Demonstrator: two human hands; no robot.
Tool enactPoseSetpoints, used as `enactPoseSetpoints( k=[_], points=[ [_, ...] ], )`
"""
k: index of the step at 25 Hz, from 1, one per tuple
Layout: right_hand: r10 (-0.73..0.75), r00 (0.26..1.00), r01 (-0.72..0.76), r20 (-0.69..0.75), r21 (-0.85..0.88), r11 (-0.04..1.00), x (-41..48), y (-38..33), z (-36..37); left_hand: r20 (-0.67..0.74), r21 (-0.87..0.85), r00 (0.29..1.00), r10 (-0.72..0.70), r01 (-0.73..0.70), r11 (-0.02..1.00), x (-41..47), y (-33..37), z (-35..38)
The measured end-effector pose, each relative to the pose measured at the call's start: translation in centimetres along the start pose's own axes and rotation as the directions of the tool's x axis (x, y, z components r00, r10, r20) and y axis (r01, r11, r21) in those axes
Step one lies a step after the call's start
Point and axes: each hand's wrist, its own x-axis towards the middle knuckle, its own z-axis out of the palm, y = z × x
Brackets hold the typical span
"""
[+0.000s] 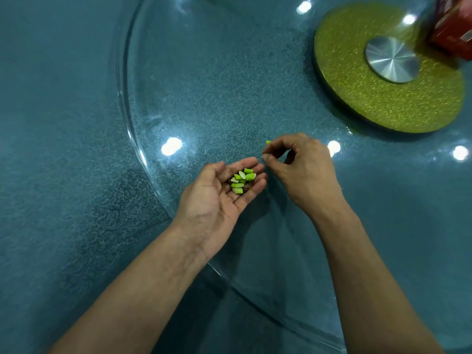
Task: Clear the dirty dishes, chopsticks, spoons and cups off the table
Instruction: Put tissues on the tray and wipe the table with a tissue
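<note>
Vegetable pieces (pixel 241 181) lie in the left hand (pixel 224 195), over the glass turntable (pixel 132 139); the right hand (pixel 304 169) just beside.

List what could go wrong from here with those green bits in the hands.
1. The left hand is an open, tilted palm; the green pieces piled near its fingers could slide off onto the glass turntable.
2. The right hand pinches one small green piece by its edge; that light grip may drop it during transfer.
3. Reaching further risks bumping the red box by the gold hub.
</note>
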Motion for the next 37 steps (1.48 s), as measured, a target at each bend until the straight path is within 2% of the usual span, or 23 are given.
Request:
enactPoseSetpoints(
  k=[1, 5, 7, 9, 12, 16, 21, 23, 25, 26, 28, 30, 33, 35, 37],
  points=[
    [0.007, 1.000, -0.007, 0.000, 0.025, 1.000, -0.1, -0.2, -0.2, 0.000, -0.007, 1.000, 0.001, -0.001, 1.000, 0.0, 0.0, 0.0],
    [-0.024, 0.998, 0.001, 0.062, 0.359, 0.934, -1.4, -1.7, -1.6, 0.007, -0.038, 1.000, 0.022, -0.022, 0.999, 0.4, 0.0, 0.4],
    [-0.062, 0.994, 0.023, 0.092, 0.375, 0.927, -1.9, -1.8, -1.7, 0.007, -0.024, 1.000, 0.021, -0.021, 0.999, 0.5, -0.1, 0.6],
    [-0.017, 0.999, 0.001, 0.037, 0.384, 0.923, -1.7, -1.1, -1.5, 0.009, -0.029, 1.000, 0.013, -0.013, 0.999, 0.5, -0.3, 0.8],
    [0.037, 0.993, -0.007, -0.114, 0.252, 0.968, -0.6, 0.0, -1.3, 0.011, -0.008, 1.000, 0.008, -0.008, 1.000, 0.6, -0.4, 0.7],
    [-0.014, 0.994, 0.014, -0.105, -0.007, 1.000, 0.7, 0.8, -0.3, 0.008, 0.024, 1.000, 0.001, -0.002, 1.000, 0.6, -0.6, 0.6],
    [0.006, 0.997, -0.007, -0.075, -0.006, 1.000, 0.8, 0.6, 0.2, 0.005, 0.023, 1.000, 0.006, -0.006, 1.000, 0.6, -0.5, 0.6],
    [0.075, 0.995, -0.067, -0.073, 0.109, 0.992, 0.0, 0.3, -0.3, 0.006, 0.017, 1.000, 0.007, -0.007, 1.000, 0.5, -0.6, 0.7],
    [0.125, 0.991, -0.102, -0.053, 0.325, 0.940, -1.2, -0.2, -1.3, 0.008, -0.003, 1.000, 0.002, -0.002, 1.000, 0.5, -0.9, 0.9],
    [0.119, 0.992, -0.096, -0.035, 0.400, 0.911, -1.9, -0.6, -1.8, 0.006, -0.011, 1.000, 0.001, -0.001, 1.000, 0.6, -1.0, 1.1],
    [0.074, 0.997, -0.071, 0.012, 0.439, 0.896, -3.3, -1.2, -2.4, -0.003, -0.013, 1.000, -0.001, 0.001, 1.000, 0.6, -1.4, 1.5],
    [0.088, 0.996, -0.073, -0.019, 0.394, 0.916, -4.0, -0.6, -2.8, 0.006, -0.006, 1.000, -0.010, 0.010, 1.000, 0.6, -1.9, 1.9],
    [0.211, 0.956, -0.160, -0.204, 0.240, 0.957, -3.2, 1.5, -3.1, 0.018, 0.015, 1.000, -0.026, 0.025, 1.000, 0.6, -2.2, 2.2],
    [0.210, 0.940, -0.191, -0.269, 0.095, 0.977, -2.3, 2.6, -3.1, 0.018, 0.037, 0.999, -0.028, 0.028, 0.999, 0.7, -2.3, 2.3],
    [0.161, 0.951, -0.173, -0.264, -0.022, 0.985, -1.7, 3.1, -2.6, 0.013, 0.047, 0.999, -0.033, 0.032, 0.998, 0.7, -2.5, 2.4]
  ],
)
